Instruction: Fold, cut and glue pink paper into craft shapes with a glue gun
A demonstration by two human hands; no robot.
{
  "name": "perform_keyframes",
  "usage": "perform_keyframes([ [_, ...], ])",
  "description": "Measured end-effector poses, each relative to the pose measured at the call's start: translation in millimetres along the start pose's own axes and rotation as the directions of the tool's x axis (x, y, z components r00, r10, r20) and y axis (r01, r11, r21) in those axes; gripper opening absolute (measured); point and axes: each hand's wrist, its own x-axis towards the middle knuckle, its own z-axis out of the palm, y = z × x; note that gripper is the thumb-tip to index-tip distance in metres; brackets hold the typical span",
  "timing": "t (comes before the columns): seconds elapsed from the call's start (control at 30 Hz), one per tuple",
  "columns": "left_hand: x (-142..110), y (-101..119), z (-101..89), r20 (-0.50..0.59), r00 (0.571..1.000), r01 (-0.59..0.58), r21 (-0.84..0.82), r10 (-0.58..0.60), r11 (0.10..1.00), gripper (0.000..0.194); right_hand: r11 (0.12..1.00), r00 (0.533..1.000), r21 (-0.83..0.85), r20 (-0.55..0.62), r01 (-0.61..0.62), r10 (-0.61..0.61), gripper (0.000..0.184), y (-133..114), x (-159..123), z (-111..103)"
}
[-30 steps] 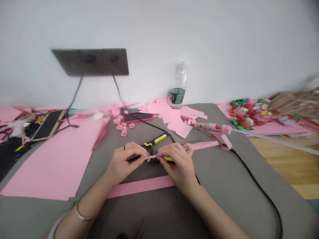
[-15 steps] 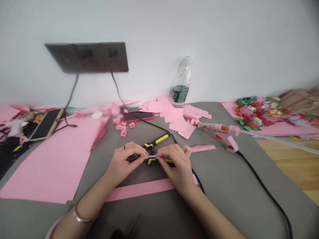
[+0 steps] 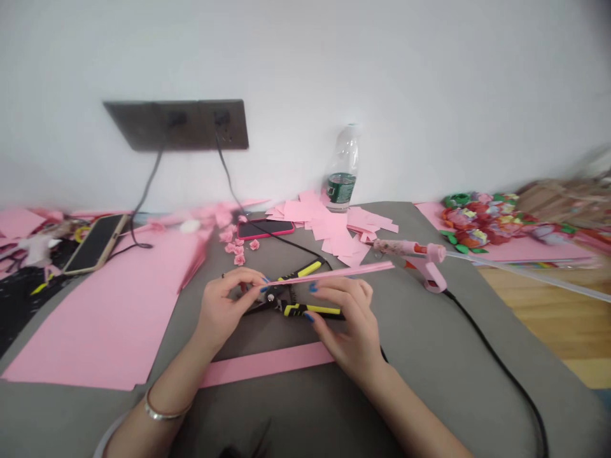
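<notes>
My left hand pinches one end of a narrow folded pink paper strip, which stretches off to the right above the table. My right hand is open just below the strip, its thumb and fingers apart with nothing between them. Under both hands lie pliers with black and yellow handles, spread wide; my left fingers hide part of the jaws. A flat pink paper strip rests on the grey table nearer to me, partly covered by my right wrist.
A pink glue gun with a black cord stands at right. Behind are square paper pieces, a water bottle, a phone and small paper roses. Large pink sheets cover the left; paper flowers lie far right.
My right hand has let go of the folded strip and opened, moving slightly right and down. The strip's right end has risen. My left hand still pinches it, a little further left.
</notes>
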Motion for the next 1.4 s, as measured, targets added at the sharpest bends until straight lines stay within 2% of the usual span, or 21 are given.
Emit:
perform_keyframes([
  [0.1, -2, -5, -6.3, -0.108, 0.993, 0.046, -0.043, -0.051, 0.998, 0.006, 0.996, 0.987, 0.064, 0.142, 0.069, -0.077, 0.011, -4, 5, -11],
  [0.17, -3, -8, -8.4, -0.163, 0.984, 0.061, -0.067, -0.071, 0.996, 0.005, 0.997, 0.951, 0.069, 0.306, 0.027, -0.047, 0.01, -2, 7, -12],
  [0.2, -3, -9, -8.9, -0.183, 0.98, 0.061, -0.078, -0.074, 0.995, 0.005, 0.999, 0.924, 0.039, 0.382, -0.002, -0.013, 0.017, 1, 9, -10],
  [0.27, -3, -10, -9.2, -0.211, 0.974, 0.059, -0.094, -0.078, 0.994, 0.006, 0.998, 0.856, -0.061, 0.514, -0.024, 0.052, 0.051, 10, 11, -4],
  [0.33, -3, -11, -9.5, -0.238, 0.967, 0.059, -0.115, -0.086, 0.992, 0.007, 0.989, 0.772, -0.146, 0.63, 0.011, 0.084, 0.082, 21, 15, 4],
  [0.4, -3, -13, -10.2, -0.261, 0.961, 0.061, -0.136, -0.095, 0.989, 0.007, 0.985, 0.695, -0.172, 0.712, 0.034, 0.1, 0.093, 31, 20, 10],
  [0.47, -2, -16, -10.9, -0.277, 0.955, 0.063, -0.155, -0.104, 0.986, 0.006, 0.987, 0.66, -0.155, 0.746, 0.048, 0.085, 0.09, 39, 26, 13],
  [0.73, -3, -19, -10.7, -0.28, 0.951, 0.08, -0.193, -0.133, 0.978, 0.004, 0.996, 0.728, -0.004, 0.683, 0.088, -0.062, 0.071, 46, 26, 12],
  [1.03, -2, -18, -10.3, -0.311, 0.933, 0.105, -0.241, -0.179, 0.965, 0.009, 0.983, 0.799, 0.021, 0.58, 0.183, -0.162, 0.059, 43, 14, 3],
  [1.17, 0, -17, -8.3, -0.353, 0.911, 0.112, -0.29, -0.215, 0.95, 0.014, 0.981, 0.829, 0.005, 0.533, 0.195, -0.168, 0.052, 44, 14, -3],
  [1.4, -1, -17, -5.1, -0.412, 0.871, 0.108, -0.37, -0.267, 0.923, 0.018, 0.981, 0.836, -0.034, 0.53, 0.189, -0.142, 0.04, 52, 18, -7],
])
